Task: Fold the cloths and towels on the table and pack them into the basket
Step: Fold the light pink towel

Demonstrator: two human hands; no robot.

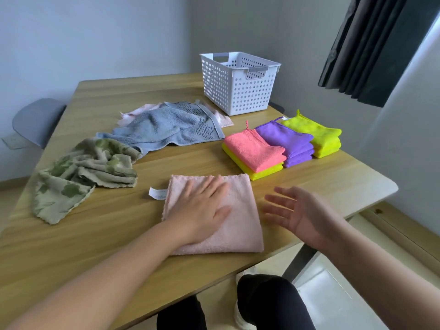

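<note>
On the table, flat left grip presses pink towel, right grip spread empty, stacks fronting basket.

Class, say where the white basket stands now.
Head view: the white basket stands at the table's far edge, right of centre, behind the lime cloth stack.

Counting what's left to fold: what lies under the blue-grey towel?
A pale pink cloth shows beyond the blue-grey towel; its covered part cannot be seen.

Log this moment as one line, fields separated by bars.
left hand: flat on pink towel | right hand: open, beside towel | white basket: nothing visible inside
</note>
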